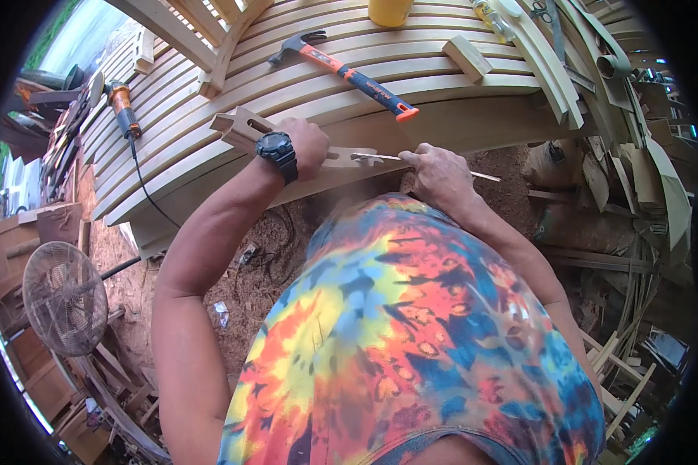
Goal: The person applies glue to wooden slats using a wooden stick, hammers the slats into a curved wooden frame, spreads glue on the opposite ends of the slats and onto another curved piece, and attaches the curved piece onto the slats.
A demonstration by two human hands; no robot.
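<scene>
Hammer [345, 74]: you have it lying flat on the slatted wooden bench [209, 132], orange-and-black handle toward the right.
Power tool [122, 107]: on the bench's left part, black cord trailing down.
Wooden block [467, 56]: right of your hammer.
Fan [63, 297]: standing lower left, over sawdust.
Yellow cup [389, 11]: top edge.

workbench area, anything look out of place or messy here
Nothing looks damaged. The hammer lies loose on the curved slats, and a power tool sits near their left edge, its cord trailing down to the sawdust-covered floor. Both hands are on the slotted wooden piece.
</scene>
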